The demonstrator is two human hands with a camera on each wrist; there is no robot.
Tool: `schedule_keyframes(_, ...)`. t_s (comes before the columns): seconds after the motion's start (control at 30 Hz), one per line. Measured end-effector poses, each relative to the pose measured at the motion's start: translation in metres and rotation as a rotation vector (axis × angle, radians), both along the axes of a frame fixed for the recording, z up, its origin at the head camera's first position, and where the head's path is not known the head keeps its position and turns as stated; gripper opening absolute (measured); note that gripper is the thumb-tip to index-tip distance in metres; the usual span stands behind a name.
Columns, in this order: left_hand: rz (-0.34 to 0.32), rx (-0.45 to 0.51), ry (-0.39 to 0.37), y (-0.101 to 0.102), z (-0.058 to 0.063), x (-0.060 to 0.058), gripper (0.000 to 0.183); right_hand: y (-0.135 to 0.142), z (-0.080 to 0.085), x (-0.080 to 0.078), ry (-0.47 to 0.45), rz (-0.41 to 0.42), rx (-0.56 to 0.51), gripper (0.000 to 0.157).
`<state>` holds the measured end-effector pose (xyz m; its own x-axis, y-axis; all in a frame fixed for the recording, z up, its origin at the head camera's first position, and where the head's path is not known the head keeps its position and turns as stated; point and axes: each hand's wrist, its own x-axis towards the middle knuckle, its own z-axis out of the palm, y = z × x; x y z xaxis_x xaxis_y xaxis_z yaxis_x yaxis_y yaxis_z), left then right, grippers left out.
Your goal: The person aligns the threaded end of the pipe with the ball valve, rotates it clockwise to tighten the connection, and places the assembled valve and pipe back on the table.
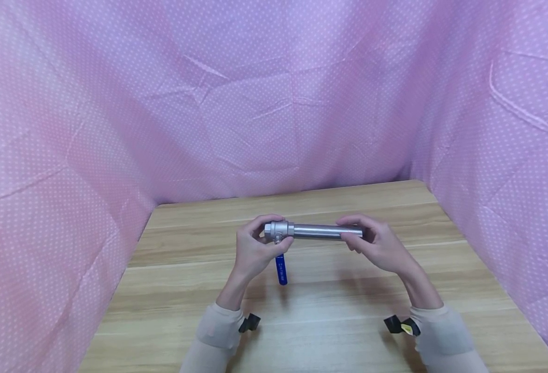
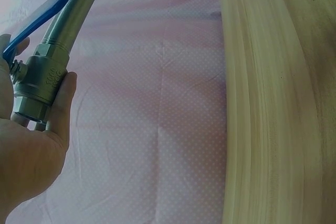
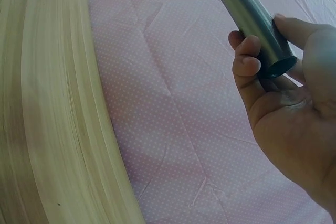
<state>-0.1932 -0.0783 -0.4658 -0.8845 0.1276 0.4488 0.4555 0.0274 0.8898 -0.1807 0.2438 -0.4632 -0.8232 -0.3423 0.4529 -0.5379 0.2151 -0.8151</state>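
Observation:
A metal ball valve point(image 1: 280, 228) with a blue lever handle point(image 1: 281, 269) is gripped by my left hand point(image 1: 256, 251), thumb and forefinger on opposite sides of its body. A straight steel pipe point(image 1: 318, 231) runs rightward from the valve's hex end, the two joined in line. My right hand point(image 1: 377, 243) holds the pipe near its far end, between thumb and fingers. The left wrist view shows raised lettering on the valve body point(image 2: 52, 77). In the right wrist view the pipe's open end point(image 3: 281, 67) faces the palm. Both parts are held up above the table.
The wood-grain table point(image 1: 329, 321) spreads below both hands. Pink dotted cloth point(image 1: 274, 114) hangs behind it and along both sides. Black pieces point(image 1: 402, 325) sit at the cuffs of both sleeves.

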Motion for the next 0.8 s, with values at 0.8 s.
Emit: schedule_keyframes(0.8,0.015,0.001,-0.017,0.0001,-0.0027,-0.0011,0.043,0.0002,-0.0004,-0.0001,0.028,0.021,0.013,0.037)
